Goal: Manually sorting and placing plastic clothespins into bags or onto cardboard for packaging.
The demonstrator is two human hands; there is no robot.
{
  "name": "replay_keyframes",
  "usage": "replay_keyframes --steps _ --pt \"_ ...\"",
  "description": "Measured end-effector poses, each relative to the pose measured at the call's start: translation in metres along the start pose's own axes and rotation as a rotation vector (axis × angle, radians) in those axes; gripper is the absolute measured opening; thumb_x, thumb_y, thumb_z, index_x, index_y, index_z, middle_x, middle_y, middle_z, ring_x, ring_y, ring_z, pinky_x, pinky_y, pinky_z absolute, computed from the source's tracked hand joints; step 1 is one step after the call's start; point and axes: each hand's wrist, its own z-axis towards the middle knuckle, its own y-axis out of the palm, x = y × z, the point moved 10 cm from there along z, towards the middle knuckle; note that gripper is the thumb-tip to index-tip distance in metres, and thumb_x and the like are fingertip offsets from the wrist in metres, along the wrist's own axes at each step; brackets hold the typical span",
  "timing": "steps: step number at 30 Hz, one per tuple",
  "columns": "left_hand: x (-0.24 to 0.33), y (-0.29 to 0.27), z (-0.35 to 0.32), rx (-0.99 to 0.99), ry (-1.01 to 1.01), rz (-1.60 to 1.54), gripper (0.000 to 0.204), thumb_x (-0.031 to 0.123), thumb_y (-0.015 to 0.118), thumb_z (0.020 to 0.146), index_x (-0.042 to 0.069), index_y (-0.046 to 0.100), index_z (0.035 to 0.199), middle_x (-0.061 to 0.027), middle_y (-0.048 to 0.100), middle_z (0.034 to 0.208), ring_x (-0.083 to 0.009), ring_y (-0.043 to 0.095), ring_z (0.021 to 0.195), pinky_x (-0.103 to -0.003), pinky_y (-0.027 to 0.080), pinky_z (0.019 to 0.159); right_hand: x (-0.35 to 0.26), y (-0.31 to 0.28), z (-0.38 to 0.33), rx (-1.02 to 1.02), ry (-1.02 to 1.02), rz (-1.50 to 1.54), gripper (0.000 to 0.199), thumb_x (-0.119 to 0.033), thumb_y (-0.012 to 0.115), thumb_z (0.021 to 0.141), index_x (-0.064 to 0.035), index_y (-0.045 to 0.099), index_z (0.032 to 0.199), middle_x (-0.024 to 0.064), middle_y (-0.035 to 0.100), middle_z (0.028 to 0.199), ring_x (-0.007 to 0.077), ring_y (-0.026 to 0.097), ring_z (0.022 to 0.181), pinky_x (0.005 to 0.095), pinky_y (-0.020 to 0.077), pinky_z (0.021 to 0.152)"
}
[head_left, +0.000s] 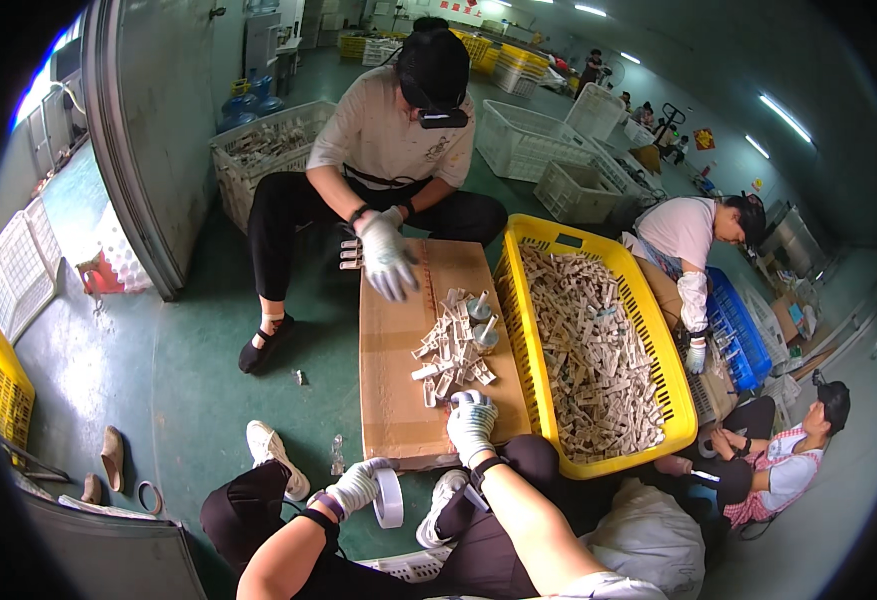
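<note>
While my gloved left hand (356, 487) wraps a tape roll (389, 497), my right hand (471, 420) closes on small plastic parts (450, 350) – light, rigid, loosely heaped – best pinched singly.

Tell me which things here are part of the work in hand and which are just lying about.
In use:
left hand holding tape roll
right hand on pile of small pale parts
cardboard sheet
yellow crate of parts

Lying about:
sandal
loose ring
white baskets

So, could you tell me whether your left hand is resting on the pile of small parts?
No, the left hand holds a white tape roll beside the cardboard box.
</note>
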Motion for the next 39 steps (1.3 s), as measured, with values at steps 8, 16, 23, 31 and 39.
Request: replay_keyframes --steps 8,16,23,31,39 --pt "-0.009 0.0 -0.001 -0.001 -0.035 -0.032 0.042 -0.016 0.055 0.083 0.006 0.064 0.118 -0.0012 0.067 0.1 -0.011 0.06 0.09 -0.028 0.05 0.082 -0.003 0.001 -0.001 0.01 -0.02 -0.03 0.015 -0.015 0.06 0.077 -0.0167 0.067 0.09 0.0058 0.063 0.097 0.0289 0.057 0.096 0.0454 0.0436 0.085" --pt "0.026 -0.003 -0.009 0.024 -0.058 0.066 0.037 -0.011 0.057 0.085 0.007 0.065 0.117 -0.0011 0.069 0.102 -0.0114 0.061 0.093 -0.027 0.05 0.084 -0.007 -0.004 0.003 -0.019 0.0 -0.054 0.01 -0.02 0.062 0.078 -0.0179 0.068 0.086 0.0059 0.063 0.091 0.0302 0.058 0.09 0.0456 0.0448 0.081" --pt "0.021 -0.001 -0.009 0.01 -0.062 0.091 0.052 -0.02 0.049 0.077 0.007 0.063 0.119 -0.0033 0.067 0.101 -0.0149 0.062 0.096 -0.03 0.049 0.087 -0.002 -0.001 0.001 -0.055 0.044 -0.059 0.014 -0.016 0.06 0.077 -0.0188 0.068 0.089 0.006 0.063 0.099 0.03 0.056 0.097 0.0443 0.0451 0.085" --pt "0.015 0.002 -0.006 0.011 -0.088 0.002 0.053 -0.021 0.049 0.076 0.006 0.063 0.119 -0.0028 0.067 0.1 -0.0141 0.062 0.094 -0.029 0.05 0.086 -0.004 -0.006 0.001 -0.028 0.025 -0.083 0.014 -0.018 0.061 0.078 -0.0191 0.067 0.09 0.0052 0.063 0.1 0.0295 0.056 0.097 0.0445 0.0444 0.085" --pt "0.011 0.0 -0.005 0.025 -0.084 0.037 0.038 -0.014 0.056 0.083 0.005 0.065 0.115 -0.0004 0.068 0.1 -0.0112 0.062 0.091 -0.027 0.051 0.081 -0.004 -0.005 0.001 -0.041 0.042 -0.067 0.014 -0.018 0.061 0.079 -0.0178 0.068 0.091 0.0052 0.062 0.101 0.029 0.056 0.097 0.0449 0.043 0.086"
